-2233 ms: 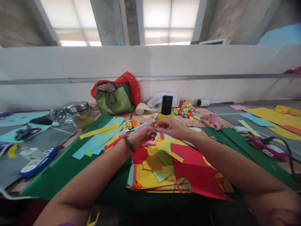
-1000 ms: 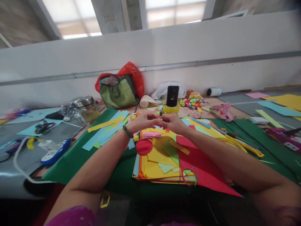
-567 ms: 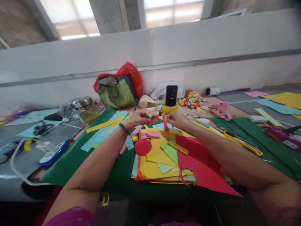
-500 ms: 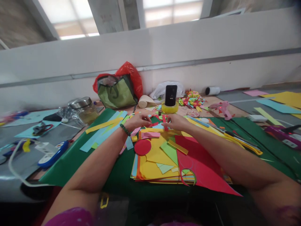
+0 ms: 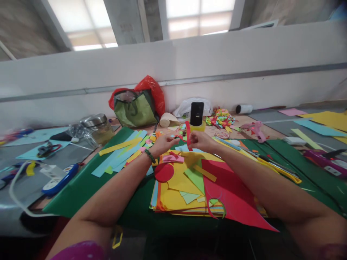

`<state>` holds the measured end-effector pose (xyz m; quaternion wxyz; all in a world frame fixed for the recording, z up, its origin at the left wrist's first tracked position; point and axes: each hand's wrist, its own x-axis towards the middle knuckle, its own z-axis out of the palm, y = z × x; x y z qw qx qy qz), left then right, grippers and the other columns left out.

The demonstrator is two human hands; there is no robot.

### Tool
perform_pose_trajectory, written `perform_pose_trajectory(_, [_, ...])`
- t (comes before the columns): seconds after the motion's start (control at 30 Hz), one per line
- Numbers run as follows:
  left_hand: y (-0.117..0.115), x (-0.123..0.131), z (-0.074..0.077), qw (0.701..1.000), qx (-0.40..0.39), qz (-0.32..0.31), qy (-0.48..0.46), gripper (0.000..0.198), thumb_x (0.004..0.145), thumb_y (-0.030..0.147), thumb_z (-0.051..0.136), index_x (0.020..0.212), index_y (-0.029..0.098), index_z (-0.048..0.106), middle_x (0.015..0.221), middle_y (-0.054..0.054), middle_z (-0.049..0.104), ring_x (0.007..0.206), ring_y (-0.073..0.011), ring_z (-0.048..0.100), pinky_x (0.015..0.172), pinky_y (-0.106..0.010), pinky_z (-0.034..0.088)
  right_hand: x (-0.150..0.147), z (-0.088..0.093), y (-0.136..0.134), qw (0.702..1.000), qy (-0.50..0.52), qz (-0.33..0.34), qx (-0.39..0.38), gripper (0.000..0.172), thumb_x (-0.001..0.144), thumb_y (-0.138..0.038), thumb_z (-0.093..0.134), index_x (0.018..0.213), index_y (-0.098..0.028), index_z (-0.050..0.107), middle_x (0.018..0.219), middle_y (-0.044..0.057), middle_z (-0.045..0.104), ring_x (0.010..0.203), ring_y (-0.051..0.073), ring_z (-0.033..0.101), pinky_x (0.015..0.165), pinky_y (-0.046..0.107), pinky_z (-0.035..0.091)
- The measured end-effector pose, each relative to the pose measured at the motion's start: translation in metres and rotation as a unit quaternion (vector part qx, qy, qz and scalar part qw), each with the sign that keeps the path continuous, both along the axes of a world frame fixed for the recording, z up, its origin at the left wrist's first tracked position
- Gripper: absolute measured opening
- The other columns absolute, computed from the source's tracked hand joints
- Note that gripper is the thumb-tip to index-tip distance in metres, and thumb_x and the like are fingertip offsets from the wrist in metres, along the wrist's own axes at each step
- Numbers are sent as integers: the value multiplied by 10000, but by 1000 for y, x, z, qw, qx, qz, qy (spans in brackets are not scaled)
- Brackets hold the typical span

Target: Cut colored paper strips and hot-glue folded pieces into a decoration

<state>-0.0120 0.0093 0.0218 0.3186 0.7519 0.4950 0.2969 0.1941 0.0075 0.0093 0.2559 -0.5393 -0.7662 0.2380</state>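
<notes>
Both my hands are raised a little above a stack of coloured paper sheets [image 5: 179, 191] on a green mat [image 5: 89, 187]. My right hand [image 5: 199, 141] pinches a narrow red paper strip [image 5: 187, 139] that hangs down from its fingers. My left hand [image 5: 162, 143], with a dark bead bracelet at the wrist, is closed in a pinch close beside it, touching the same strip's curled red end. A red paper circle [image 5: 164, 172] and a large red sheet [image 5: 230, 196] lie on the stack below.
A phone [image 5: 197, 113] stands on a yellow tape roll behind my hands. Loose paper strips [image 5: 119, 153], a glass jar [image 5: 99, 128], a green and red bag [image 5: 135, 104], a pink glue gun [image 5: 255, 128], scissors [image 5: 47, 148] and a power strip [image 5: 58, 177] surround the mat.
My hands had moved apart over the paper with the red strip between them; now they are lifted and close together again, the strip hanging from my right fingers. The view shifted slightly.
</notes>
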Motion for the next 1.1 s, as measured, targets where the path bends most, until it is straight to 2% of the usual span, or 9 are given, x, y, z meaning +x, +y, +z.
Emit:
perform_pose_trajectory(0.1, [-6,5,4,988,-87,-41,-118,338,657,469,766,812,171,725,749,4,651,640,-113,521,533,-212,336,3,13,-11,987,70,143,-24,236,689,-224,686,796,-202,477,690,-39,599,664,124,593,614,235,455])
perform_pose_trajectory(0.17, [-9,8,5,965,-151,-65,-205,365,596,427,821,834,174,712,751,12,641,609,-89,511,527,-198,347,6,19,-18,962,99,248,-52,250,681,-263,707,783,-197,488,693,-32,603,653,121,581,611,242,455])
perform_pose_trajectory(0.27, [-12,11,6,929,-188,-56,-314,334,551,349,864,727,138,674,626,27,589,547,-64,502,529,-188,379,10,26,-24,949,91,293,-71,255,669,-275,724,764,-192,502,676,-40,587,627,107,548,579,229,433])
perform_pose_trajectory(0.5, [-19,11,14,909,-148,-21,-389,342,554,262,883,788,118,679,764,-41,708,676,-129,674,652,-224,518,14,53,-27,973,158,133,-102,318,686,-349,754,779,-190,495,674,-14,647,612,115,620,536,216,472])
perform_pose_trajectory(0.6, [-26,13,18,923,-137,-33,-359,384,557,306,883,828,121,683,796,-50,719,699,-153,702,606,-209,515,21,61,-36,969,204,102,-100,309,682,-350,749,786,-194,504,612,-21,659,535,118,630,513,222,488])
perform_pose_trajectory(0.7, [-37,16,23,947,-141,-71,-278,422,562,363,877,856,125,689,771,-44,718,639,-157,702,538,-204,497,38,61,-52,973,190,107,-73,226,698,-342,716,809,-179,605,621,-8,678,540,122,641,530,230,505])
perform_pose_trajectory(0.9, [-54,25,24,959,-168,-163,-162,427,650,495,803,757,140,591,638,-27,689,478,-120,639,451,-189,441,64,50,-75,985,161,26,53,204,698,-342,690,812,-177,649,544,-23,608,509,140,608,491,240,447])
perform_pose_trajectory(1.0, [-55,28,21,961,-165,-140,-172,442,666,509,787,768,155,544,639,-29,692,473,-122,635,444,-189,435,56,49,-74,978,142,-19,150,182,720,-346,681,711,-177,612,558,-17,582,517,127,552,486,237,404])
perform_pose_trajectory(1.1, [-52,28,17,947,-197,-105,-230,437,650,468,806,819,158,547,768,-52,723,642,-163,704,519,-201,481,37,48,-74,957,82,-18,277,143,801,-304,633,728,-181,625,625,2,616,570,123,546,549,240,407])
